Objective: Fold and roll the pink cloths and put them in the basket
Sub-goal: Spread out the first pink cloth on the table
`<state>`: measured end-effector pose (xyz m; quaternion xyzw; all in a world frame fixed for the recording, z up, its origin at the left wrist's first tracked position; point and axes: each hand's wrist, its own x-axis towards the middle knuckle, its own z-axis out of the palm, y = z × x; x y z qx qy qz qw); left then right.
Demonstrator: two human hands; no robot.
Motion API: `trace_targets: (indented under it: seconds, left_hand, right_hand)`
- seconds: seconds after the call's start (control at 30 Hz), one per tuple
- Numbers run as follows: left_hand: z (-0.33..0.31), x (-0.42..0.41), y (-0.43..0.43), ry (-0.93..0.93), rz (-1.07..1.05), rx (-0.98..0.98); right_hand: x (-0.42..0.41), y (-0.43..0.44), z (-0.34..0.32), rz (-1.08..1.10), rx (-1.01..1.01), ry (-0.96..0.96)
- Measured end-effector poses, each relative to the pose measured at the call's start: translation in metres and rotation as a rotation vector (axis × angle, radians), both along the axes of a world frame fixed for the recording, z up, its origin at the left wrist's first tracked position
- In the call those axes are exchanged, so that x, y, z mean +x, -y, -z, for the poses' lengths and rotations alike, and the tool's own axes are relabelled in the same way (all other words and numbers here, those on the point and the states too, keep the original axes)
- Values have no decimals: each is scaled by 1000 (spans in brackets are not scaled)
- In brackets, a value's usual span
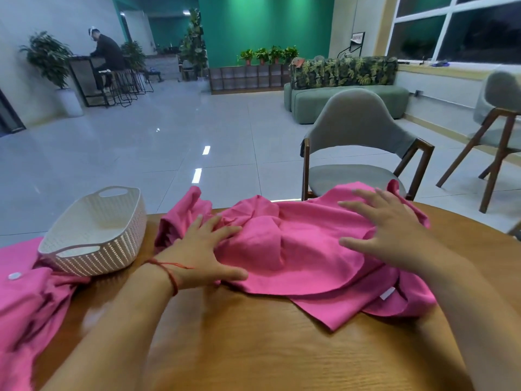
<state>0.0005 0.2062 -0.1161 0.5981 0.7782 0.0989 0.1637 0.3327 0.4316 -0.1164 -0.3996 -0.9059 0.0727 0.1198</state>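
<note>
- Pink cloth (296, 249), a rumpled matte sheet, lies heaped across the middle of the frame on the round wooden table (253, 348), one corner trailing toward the lower right with a small white tag (387, 293) on it.
- Left hand (203, 249) lies flat on the cloth's left part, fingers spread and straight, thumb stretched along the near edge; a thin red string bracelet (172, 275) circles the wrist.
- Right hand (394, 230) rests on the cloth's right part, fingers splayed wide and straight, nothing pinched.
- Just left of the left hand stands a white woven-pattern plastic basket (93, 244) with cut-out handles, sitting at the table's edge in the left of the frame.
- A second pink cloth (31, 300) spills over the table at the lower left, its edge running under or against the basket; I cannot tell which.
- Beyond the table, at centre right, a grey upholstered chair with a wooden frame (358, 153) stands on the pale tiled floor (169, 142).
- Farther back, upper right, a green sofa (344, 100); upper left, a person sits at a high counter (84, 77).
</note>
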Motion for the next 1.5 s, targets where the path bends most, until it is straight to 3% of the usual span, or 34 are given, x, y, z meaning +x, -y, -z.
trace_targets:
  seconds: [0.1, 0.27, 0.37, 0.5, 0.57, 0.67, 0.77, 0.9, 1.1, 1.17, 1.3, 1.5]
  left_hand:
    - [25, -1, -12, -121, -41, -49]
    - [51, -19, -36, -378, -223, 252]
    - [62, -26, -36, -303, -346, 452]
    - [67, -23, -32, -235, -361, 571]
    - [67, -18, -31, -173, -375, 580]
    - [67, -4, -32, -55, -403, 453]
    - [73, 10, -42, 40, -346, 338]
    - [82, 13, -63, -56, -266, 259]
    - [60, 5, -89, -56, -60, 255]
    - [58, 4, -89, 64, -126, 364]
    - [66, 5, -76, 125, -383, 542]
    - [68, 6, -51, 172, -407, 457]
  right_hand:
    - [7, -6, 8, 159, -81, 58]
    - [16, -3, 1, 162, -221, 23]
    - [12, 13, -25, 143, -205, 157]
    - [6, 53, -66, -48, -603, 189]
    - [-1, 59, -66, -167, -559, 120]
    - [-12, 42, -42, -131, -319, -217]
    - [-17, 29, -14, -137, -240, -97]
    - [-25, 36, 3, -192, -335, 47]
    - [-34, 51, -8, -161, -264, 216]
    - [-34, 51, -8, -164, -259, 203]
    - [-33, 47, -3, -181, -313, 61]
    - [-30, 44, -3, -201, -377, -134]
